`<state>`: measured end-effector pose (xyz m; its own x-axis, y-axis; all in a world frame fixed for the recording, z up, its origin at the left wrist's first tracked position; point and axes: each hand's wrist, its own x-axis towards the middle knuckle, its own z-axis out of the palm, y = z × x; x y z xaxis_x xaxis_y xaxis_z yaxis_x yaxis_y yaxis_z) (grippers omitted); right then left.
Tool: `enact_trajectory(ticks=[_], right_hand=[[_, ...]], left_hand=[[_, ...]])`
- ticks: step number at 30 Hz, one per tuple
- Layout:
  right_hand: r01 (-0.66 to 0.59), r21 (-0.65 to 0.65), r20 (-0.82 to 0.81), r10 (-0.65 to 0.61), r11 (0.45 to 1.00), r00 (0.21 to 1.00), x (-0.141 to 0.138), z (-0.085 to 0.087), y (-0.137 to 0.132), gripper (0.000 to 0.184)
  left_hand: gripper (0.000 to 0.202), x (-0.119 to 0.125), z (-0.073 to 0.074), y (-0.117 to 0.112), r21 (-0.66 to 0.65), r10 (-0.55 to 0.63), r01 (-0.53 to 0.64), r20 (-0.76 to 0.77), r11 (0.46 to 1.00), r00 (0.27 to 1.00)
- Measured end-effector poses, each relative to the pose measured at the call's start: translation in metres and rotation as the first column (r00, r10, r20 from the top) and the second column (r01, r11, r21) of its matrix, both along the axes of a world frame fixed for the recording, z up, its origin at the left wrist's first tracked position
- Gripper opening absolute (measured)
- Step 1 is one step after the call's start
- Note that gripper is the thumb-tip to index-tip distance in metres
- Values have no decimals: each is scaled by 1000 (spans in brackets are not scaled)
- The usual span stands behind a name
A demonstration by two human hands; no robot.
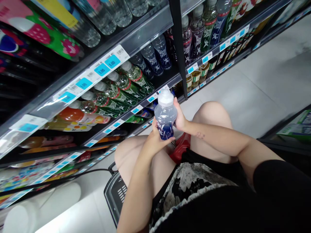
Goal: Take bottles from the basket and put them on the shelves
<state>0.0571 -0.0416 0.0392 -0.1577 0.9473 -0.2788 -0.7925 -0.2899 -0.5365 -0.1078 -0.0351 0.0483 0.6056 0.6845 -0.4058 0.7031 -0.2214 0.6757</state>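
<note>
Between my two hands, in front of my bent knees, is a drink bottle (166, 113) with a white cap, clear shoulders and a dark blue label. My left hand (162, 134) wraps its lower left side, the thumb lying across the base. On the bottle's right side, my right hand (179, 115) closes around it, most of its fingers hidden behind. The bottle is upright, its cap toward the shelves. Just beyond it, green-labelled bottles (126, 82) stand in a row on the shelf, with blue-labelled bottles (155, 58) farther along.
Shelves with price tags (107, 66) run diagonally along the left and top. A black basket (114, 191) stands on the floor by my left leg. White cylindrical containers (43, 207) lie at lower left. A dark display with green packs (298, 126) is at far right.
</note>
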Motion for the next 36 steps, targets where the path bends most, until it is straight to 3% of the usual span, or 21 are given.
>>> enact_trajectory(ticks=[4, 8, 12, 15, 18, 21, 23, 26, 29, 32, 36], right_hand=[[13, -36, 29, -12, 999, 999, 2, 4, 1, 109], [25, -71, 72, -20, 997, 997, 13, 5, 9, 109], [-115, -140, 269, 149, 983, 951, 25, -1, 16, 93], [-137, -248, 429, 236, 959, 872, 25, -7, 16, 93], [-123, -313, 467, 265, 942, 844, 21, -21, 10, 98], [-32, -285, 636, 214, 958, 742, 24, -47, 4, 94], [73, -217, 809, 137, 973, 572, 31, -64, 1, 94], [178, -189, 952, 136, 966, 273, 46, -77, -3, 94], [196, -156, 986, 142, 968, 84, 63, -67, -1, 93], [165, -38, 999, 37, 986, 9, 79, -47, 18, 97], [218, 117, 992, -106, 969, -62, 95, -28, 78, 90]], left_hand=[[128, 2, 5, -3, 33, 17, -17, -3, 999, 1000], [138, 5, 13, -9, 80, 199, -200, 24, 977, 980], [97, 6, 8, -10, -141, 414, -390, 234, 910, 880], [81, 5, 2, -8, -250, 463, -416, 172, 874, 870], [71, 7, 2, -5, -268, 343, -318, 52, 909, 938], [57, 16, 7, -5, -131, 129, -147, -137, 980, 982], [57, 25, 12, -6, -26, 22, -31, -305, 999, 952], [63, 35, 17, -10, -63, -195, 187, -433, 980, 880], [64, 36, 21, -14, -155, -393, 362, -422, 919, 817], [61, 34, 24, -14, -187, -432, 389, -388, 902, 814], [61, 32, 28, -4, -211, -446, 395, -356, 894, 821]])
